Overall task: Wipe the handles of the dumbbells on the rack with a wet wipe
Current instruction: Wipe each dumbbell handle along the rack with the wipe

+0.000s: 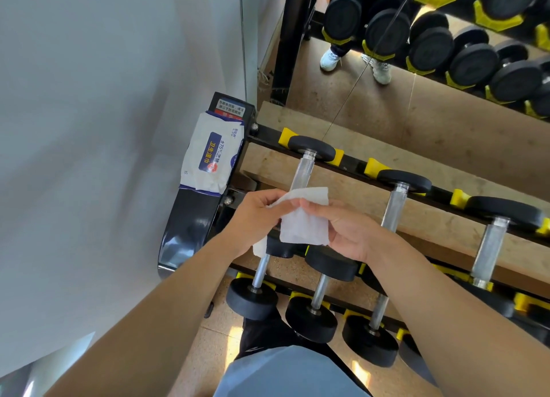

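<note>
The white wet wipe (303, 221) is held up between both hands above the near end of the leftmost dumbbell on the upper tier, not touching any handle. The left hand (256, 221) pinches the wipe's left edge, its fingers curled round the cloth, and a loose corner hangs below that hand. The right hand (348, 230) grips the wipe's right side, with the thumb laid across its front and the fingers curled behind it. Just beyond the wipe, the knurled handle of the leftmost dumbbell (303, 170) runs away to a black head resting in a yellow cradle; two more dumbbells lie to its right on the same tier. Below the hands, a lower tier of the black dumbbell rack (190, 227) carries smaller dumbbells with their black heads toward the person. A pack of wet wipes (212, 155) lies on top of the rack's left end post. A mirror (446, 99) behind the rack reflects dumbbells and shoes.
</note>
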Motion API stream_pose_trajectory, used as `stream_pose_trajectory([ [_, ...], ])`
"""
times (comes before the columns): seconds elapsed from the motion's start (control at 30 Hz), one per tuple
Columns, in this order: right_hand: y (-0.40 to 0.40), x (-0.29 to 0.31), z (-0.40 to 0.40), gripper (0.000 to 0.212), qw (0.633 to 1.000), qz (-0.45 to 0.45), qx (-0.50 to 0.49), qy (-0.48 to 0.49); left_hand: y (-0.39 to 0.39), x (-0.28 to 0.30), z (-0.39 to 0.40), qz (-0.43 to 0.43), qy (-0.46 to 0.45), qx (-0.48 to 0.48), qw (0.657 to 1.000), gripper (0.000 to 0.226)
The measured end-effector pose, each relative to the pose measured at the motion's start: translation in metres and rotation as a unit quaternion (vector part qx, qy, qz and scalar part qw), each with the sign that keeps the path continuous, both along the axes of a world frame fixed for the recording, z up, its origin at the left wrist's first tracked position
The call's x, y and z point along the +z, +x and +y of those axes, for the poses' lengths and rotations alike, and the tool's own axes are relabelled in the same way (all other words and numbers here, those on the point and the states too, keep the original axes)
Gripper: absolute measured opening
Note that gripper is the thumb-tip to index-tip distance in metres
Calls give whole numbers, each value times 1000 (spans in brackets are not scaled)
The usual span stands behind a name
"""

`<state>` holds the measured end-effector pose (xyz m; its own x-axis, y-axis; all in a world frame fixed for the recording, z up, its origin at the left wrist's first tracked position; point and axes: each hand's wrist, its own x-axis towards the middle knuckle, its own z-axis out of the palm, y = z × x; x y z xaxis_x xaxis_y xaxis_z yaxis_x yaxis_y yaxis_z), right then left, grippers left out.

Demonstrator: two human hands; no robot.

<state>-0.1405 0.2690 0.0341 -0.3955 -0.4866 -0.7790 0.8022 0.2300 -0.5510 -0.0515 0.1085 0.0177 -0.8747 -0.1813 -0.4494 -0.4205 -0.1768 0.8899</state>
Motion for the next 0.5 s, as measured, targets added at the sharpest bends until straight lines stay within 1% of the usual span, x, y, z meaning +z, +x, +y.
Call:
stream_pose_trajectory([
  [0.07, -9, 2, -7, 43, 997, 57, -42, 32, -5, -10, -1, -34, -16, 96, 995, 19],
  [0.1, -13, 5, -12, 42, 988, 117, -64, 72, -8, -17, -2, -58, -41, 155, 985, 19],
  [0.13, -17, 8, -18, 42, 968, 202, -76, 128, -11, -25, -1, -83, -71, 199, 974, 19],
  [0.17, -21, 9, -23, 41, 930, 305, -74, 193, -13, -31, -1, -106, -96, 220, 965, 19],
  [0.2, -23, 13, -29, 36, 873, 417, -58, 245, -15, -36, 1, -123, -108, 224, 961, 19],
  [0.23, -24, 16, -33, 29, 807, 526, -19, 268, -15, -40, 4, -134, -110, 220, 960, 22],
  [0.27, -26, 18, -38, 25, 740, 618, 38, 264, -15, -43, 8, -142, -105, 215, 960, 24],
  [0.3, -30, 12, -42, 28, 678, 683, 111, 249, -14, -46, 13, -145, -96, 218, 960, 25],
  [0.33, -35, 2, -45, 35, 622, 720, 201, 232, -12, -48, 18, -146, -86, 227, 959, 26],
  [0.37, -41, -12, -46, 41, 571, 735, 290, 222, -8, -52, 23, -147, -74, 239, 957, 26],
  [0.4, -47, -29, -46, 44, 526, 730, 376, 223, -5, -56, 27, -147, -60, 254, 954, 27],
  [0.43, -51, -45, -46, 49, 486, 713, 454, 223, -1, -59, 30, -145, -44, 271, 950, 29],
  [0.47, -50, -57, -44, 50, 458, 687, 518, 223, 3, -61, 33, -143, -29, 289, 946, 32],
  [0.5, -48, -66, -41, 49, 436, 677, 552, 215, 5, -63, 34, -142, -21, 302, 943, 34],
])
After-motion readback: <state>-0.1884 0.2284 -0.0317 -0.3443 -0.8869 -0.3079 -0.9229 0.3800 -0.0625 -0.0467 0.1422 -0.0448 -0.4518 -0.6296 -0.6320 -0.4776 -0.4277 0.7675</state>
